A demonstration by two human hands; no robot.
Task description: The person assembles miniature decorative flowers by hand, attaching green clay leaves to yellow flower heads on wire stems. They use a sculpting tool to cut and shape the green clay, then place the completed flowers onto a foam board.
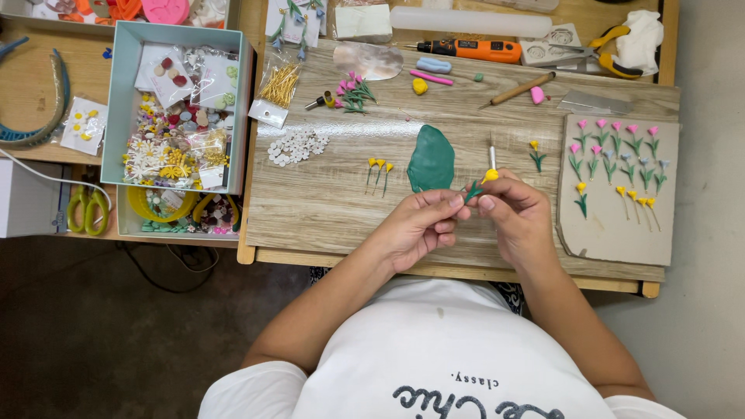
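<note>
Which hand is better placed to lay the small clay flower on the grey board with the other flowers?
Probably the right hand. The grey board lies on its side, close by, while the left hand would have to cross over. Both hands pinch the clay flower.

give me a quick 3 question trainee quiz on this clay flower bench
1. True or false: the left hand and right hand meet at a small green stem piece.
2. Which lies just beyond the hands? A) a flat green clay sheet B) a red bowl C) a book
3. Fill in: finished pink, blue and yellow flowers lie on the ____ board at the person's right.

Key: 1 true; 2 A; 3 grey
</note>
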